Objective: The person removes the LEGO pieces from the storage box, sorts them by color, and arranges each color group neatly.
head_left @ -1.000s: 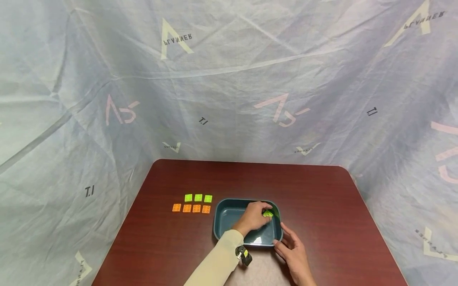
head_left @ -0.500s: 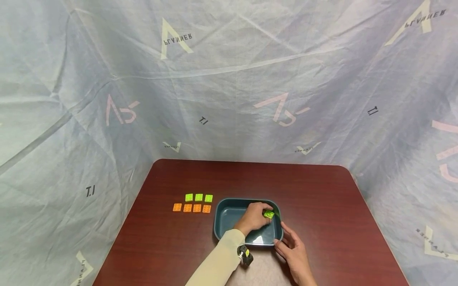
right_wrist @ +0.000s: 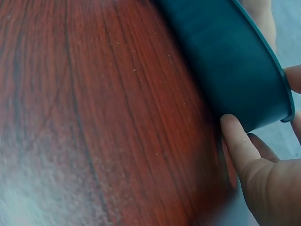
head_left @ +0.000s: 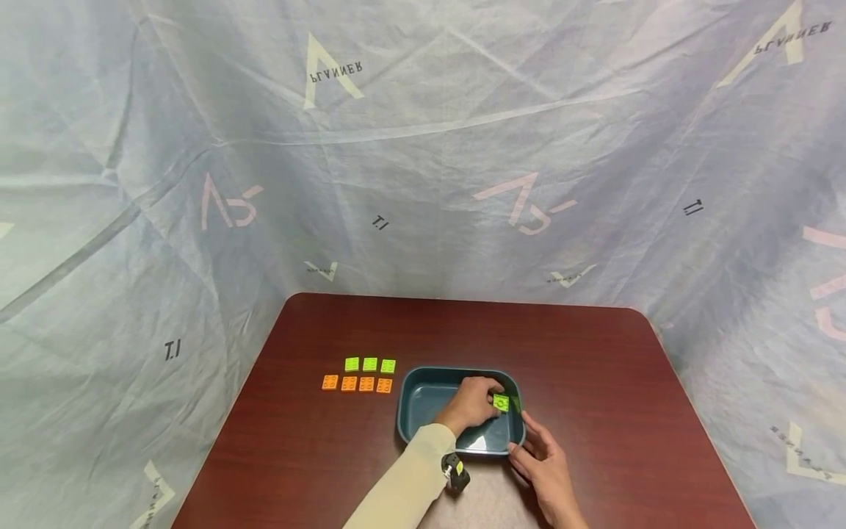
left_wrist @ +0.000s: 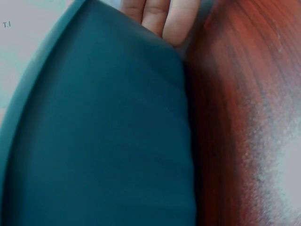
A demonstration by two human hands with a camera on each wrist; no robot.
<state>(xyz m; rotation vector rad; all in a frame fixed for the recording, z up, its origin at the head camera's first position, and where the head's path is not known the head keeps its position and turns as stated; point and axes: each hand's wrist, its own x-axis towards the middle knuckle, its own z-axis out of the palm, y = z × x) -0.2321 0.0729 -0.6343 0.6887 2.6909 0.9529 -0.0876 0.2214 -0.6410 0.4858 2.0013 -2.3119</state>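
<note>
A dark teal rectangular tray (head_left: 423,371) sits on the table. Reaching inside it, my left hand (head_left: 472,402) holds a lime-green toy building brick (head_left: 501,403) at the fingertips, near the tray's right end. My right hand (head_left: 547,466) grips the near right corner of the tray from outside. In the right wrist view, the right thumb (right_wrist: 235,134) touches the outer wall and other fingers lie round the corner. The left wrist view is mostly filled by the tray wall (left_wrist: 103,122), with several fingertips (left_wrist: 176,23) at its top edge.
Left of the tray lie a row of lime-green bricks (head_left: 370,364) and, nearer, a row of orange bricks (head_left: 348,383). The brown wood-grain table (head_left: 581,353) is enclosed by hanging pale printed sheeting (head_left: 423,184).
The held green brick has shifted slightly right and nearer and turned, showing more of its face. The right hand keeps its place at the tray corner. The head view has drifted slightly.
</note>
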